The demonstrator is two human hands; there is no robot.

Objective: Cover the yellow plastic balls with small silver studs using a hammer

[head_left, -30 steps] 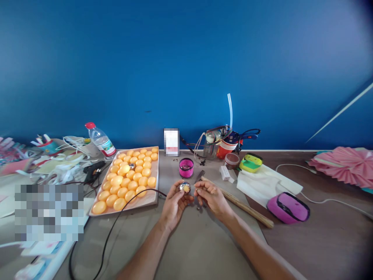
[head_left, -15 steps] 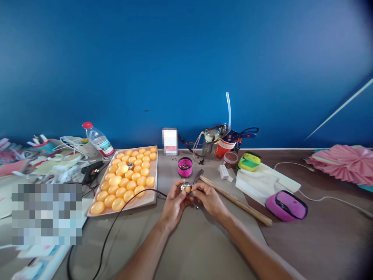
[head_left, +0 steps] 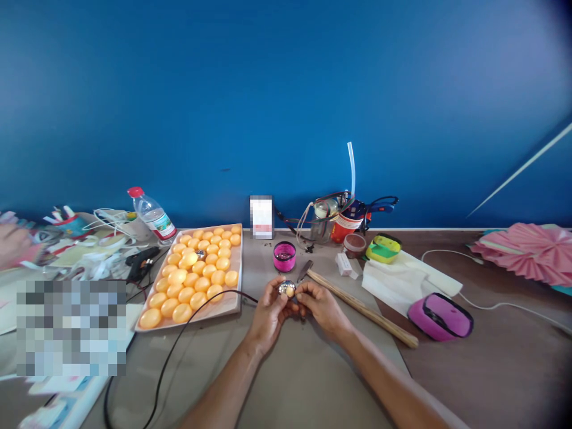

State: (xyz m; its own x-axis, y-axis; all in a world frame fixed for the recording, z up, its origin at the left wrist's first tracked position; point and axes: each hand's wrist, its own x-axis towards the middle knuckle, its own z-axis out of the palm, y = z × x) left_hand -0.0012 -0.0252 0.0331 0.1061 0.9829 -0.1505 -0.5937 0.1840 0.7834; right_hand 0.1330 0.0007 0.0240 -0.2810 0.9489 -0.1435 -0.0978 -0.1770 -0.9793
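My left hand [head_left: 269, 313] pinches a small orange ball [head_left: 287, 289] partly covered with shiny silver pieces, holding it just above the table. My right hand [head_left: 320, 305] is closed with its fingertips pressed against the ball's right side; anything tiny between them is too small to make out. Left of my hands a tray [head_left: 236, 302] holds several plain orange balls. A small pink cup [head_left: 285, 256] of shiny bits stands just behind the hands.
A hammer with a wooden handle [head_left: 364, 310] lies to the right, near a pink case [head_left: 440, 317] and white cloth [head_left: 409, 277]. A black cable [head_left: 179, 339] crosses the table. A glue gun [head_left: 140, 260], water bottle [head_left: 153, 216] and clutter sit at the left.
My right fingertips have moved in from beside the ball to touch it. Another person's hand has come into view at the far left edge.
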